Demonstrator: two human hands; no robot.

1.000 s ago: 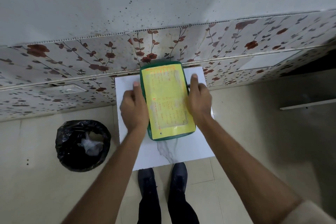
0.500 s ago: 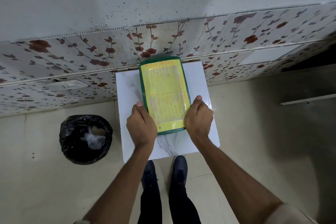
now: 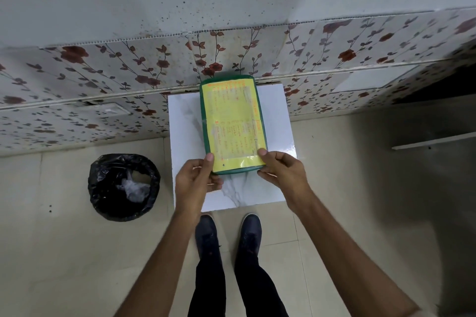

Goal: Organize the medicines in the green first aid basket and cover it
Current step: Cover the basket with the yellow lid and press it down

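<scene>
Green first aid basket (image 3: 233,172) sits lid-on atop a white marble-patterned stand (image 3: 185,121), its far end near the floral wall. Both hands have slid from its long sides to its near corners: left hand (image 3: 197,180) and right hand (image 3: 282,171) each pinch the yellow-labelled lid (image 3: 231,123), apparently pressing it shut.

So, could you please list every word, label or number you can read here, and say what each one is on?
Yellow sheet on the green lid: rows of orange handwriting, too blurred to read.
Held at its near corners by the left hand and the right hand.
Black bin, white table, shoes: no text visible.
</scene>
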